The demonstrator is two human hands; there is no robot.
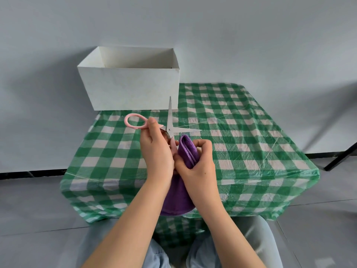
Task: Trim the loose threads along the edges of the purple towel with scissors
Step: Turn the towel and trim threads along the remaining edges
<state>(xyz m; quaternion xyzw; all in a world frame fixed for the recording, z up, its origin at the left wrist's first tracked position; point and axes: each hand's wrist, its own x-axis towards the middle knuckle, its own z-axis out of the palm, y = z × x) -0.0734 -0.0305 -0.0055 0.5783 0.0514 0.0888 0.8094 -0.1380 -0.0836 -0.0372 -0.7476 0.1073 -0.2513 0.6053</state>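
Note:
The purple towel point(188, 153) is bunched and folded in my right hand point(199, 161), which grips it with a folded edge sticking up; the rest hangs down between my forearms over the table's front. My left hand point(156, 149) holds pink-handled scissors point(170, 124) just left of that edge. The steel blades are spread wide, one pointing up and one pointing right, just above the towel's top. One pink loop sticks out to the left of my fingers.
A table covered with a green-and-white checked cloth point(241, 132) stands in front of me. An open white box point(133, 86) sits at its back left corner against the wall. A dark frame leg point(342, 157) stands on the floor at the right.

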